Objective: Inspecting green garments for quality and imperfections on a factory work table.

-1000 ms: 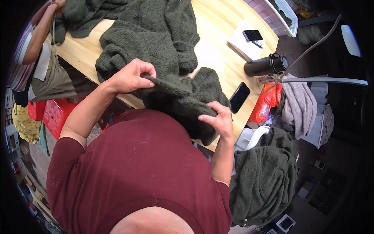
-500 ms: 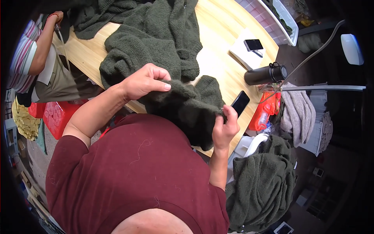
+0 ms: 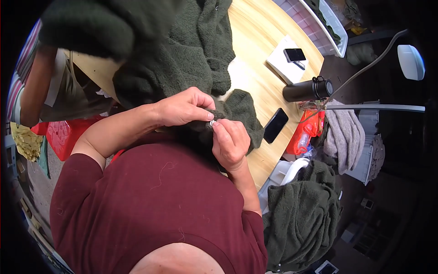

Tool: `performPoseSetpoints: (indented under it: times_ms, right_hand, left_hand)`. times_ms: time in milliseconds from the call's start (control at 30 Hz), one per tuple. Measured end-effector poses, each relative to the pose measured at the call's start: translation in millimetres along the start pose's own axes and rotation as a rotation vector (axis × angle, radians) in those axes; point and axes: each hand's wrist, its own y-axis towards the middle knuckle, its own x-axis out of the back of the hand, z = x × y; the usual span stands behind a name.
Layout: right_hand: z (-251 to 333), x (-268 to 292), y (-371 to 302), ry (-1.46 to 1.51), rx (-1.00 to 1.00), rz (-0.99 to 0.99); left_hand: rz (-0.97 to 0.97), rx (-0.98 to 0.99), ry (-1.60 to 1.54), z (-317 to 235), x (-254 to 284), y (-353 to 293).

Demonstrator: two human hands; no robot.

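Note:
A dark green knitted garment (image 3: 242, 112) hangs over the table edge, bunched in front of me. My left hand (image 3: 186, 107) is closed, pinching its edge between thumb and fingers. My right hand (image 3: 232, 141) is closed right beside it, fingertips meeting the left thumb. At that meeting point shows a small shiny pale piece (image 3: 212, 122), too small to name, held against the knit. The rest of the garment below the hands is mostly hidden by them.
More dark green knitwear (image 3: 182, 57) lies on the wooden table (image 3: 255, 59). At left a co-worker's arm (image 3: 36, 86) is beside a raised, blurred green garment (image 3: 91, 29). To the right are a phone (image 3: 276, 125), a black flask (image 3: 306, 89) and a green garment pile (image 3: 303, 214).
My right hand has moved left to meet my left hand, which shifted slightly right; the garment edge stretched between them is now bunched. The co-worker's green garment has swung up at the upper left.

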Motion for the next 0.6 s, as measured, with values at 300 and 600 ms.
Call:
performPoseSetpoints:
  times_ms: [300, 600]
  right_hand:
    - [-6, -10, -11, -0.094, -0.087, 0.099]
    - [-19, -11, -22, 0.44, -0.484, 0.218]
  left_hand:
    - [-0.084, -0.139, 0.125, 24, 4, 6]
    - [-0.278, -0.182, 0.281, 46, -6, 2]
